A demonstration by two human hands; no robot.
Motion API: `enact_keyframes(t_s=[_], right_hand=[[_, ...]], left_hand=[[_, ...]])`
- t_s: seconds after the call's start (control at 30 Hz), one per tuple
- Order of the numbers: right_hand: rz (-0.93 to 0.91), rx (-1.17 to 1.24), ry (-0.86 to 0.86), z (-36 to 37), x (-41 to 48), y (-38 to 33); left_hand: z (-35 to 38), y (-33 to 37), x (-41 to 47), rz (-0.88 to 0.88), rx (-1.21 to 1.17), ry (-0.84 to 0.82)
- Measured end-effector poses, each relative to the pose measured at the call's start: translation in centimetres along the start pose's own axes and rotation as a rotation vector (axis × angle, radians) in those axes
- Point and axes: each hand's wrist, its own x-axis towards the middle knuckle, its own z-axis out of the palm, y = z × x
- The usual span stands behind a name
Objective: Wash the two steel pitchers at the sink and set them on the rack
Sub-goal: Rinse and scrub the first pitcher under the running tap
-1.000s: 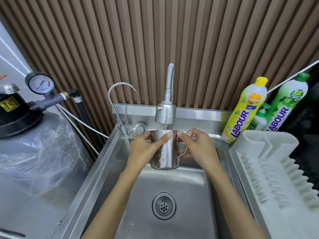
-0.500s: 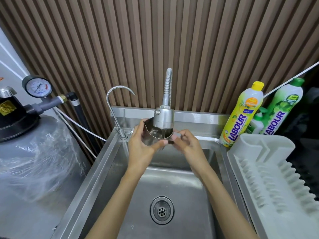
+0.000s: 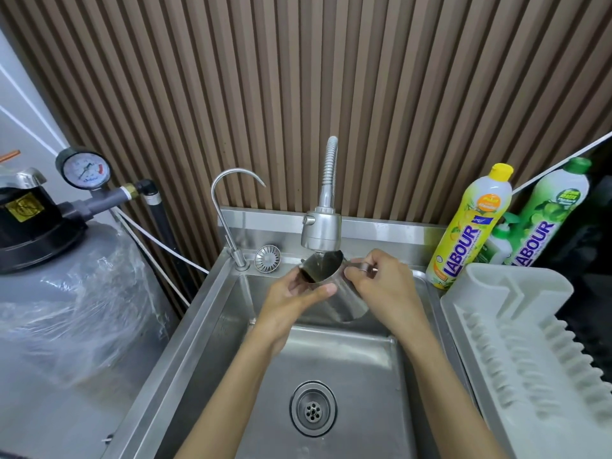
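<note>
Left hand (image 3: pixel 291 299) wrapped round the steel pitcher (image 3: pixel 344 303) body just below the mouth. Right hand (image 3: pixel 381 286) pinches what looks like its handle, mostly hidden under fingers. Both are clamped on it.

Pitcher is tilted, mouth toward 12 o'clock, right under the spray head (image 3: pixel 321 231) so the stream runs inside. It's held over the sink (image 3: pixel 347 359) basin to catch runoff. Reads as the rinse step.

Counts, clock from pitcher:
- 1 pitcher in view, second not visible
- 2 taps: spray head, gooseneck tap (image 3: pixel 228 200) at 10
- 1 drain (image 3: pixel 313 409) at 6
- 1 dish rack (image 3: pixel 516 342) at 4, no pitcher on it yet
- 2 Labour detergent bottles (image 3: pixel 470 226) at 2
</note>
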Motion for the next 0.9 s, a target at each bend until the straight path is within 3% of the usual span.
enact_keyframes(t_s=[0.13,0.27,0.33,0.47,0.53,0.63,0.73,0.83,0.9], right_hand=[[0.064,0.574,-0.09,1.0,1.3,1.4],[0.15,1.141,-0.323,3.5,1.4,3.3],[0.207,1.238,-0.371,4.5,0.9,3.9],[0.248,1.011,-0.301,4.0,-0.4,3.5],[0.297,0.88,-0.241,3.1,-0.7,2.9],[0.313,0.578,-0.175,1.7,-0.7,2.1],[0.179,0.225,-0.078,0.6,-0.6,1.1],[0.021,0.0,0.009,0.1,-0.7,0.3],[-0.021,0.087,0.022,0.1,-0.4,0.3]], left_hand=[[0.4,0.5,0.5,0.189,-0.003,0.116],[0.0,1.3,0.5,0.435,0.375,0.245],[-0.1,1.6,0.0,0.471,0.531,0.303],[-0.2,1.4,-1.0,0.408,0.697,0.404],[-0.1,1.1,-1.1,0.265,0.701,0.396],[-0.2,0.4,-0.8,0.034,0.492,0.277],[-0.6,-0.3,-0.3,-0.08,0.16,0.059],[0.0,-0.5,-0.1,-0.057,-0.024,-0.06],[0.7,-0.4,-0.1,0.036,-0.064,-0.007]])
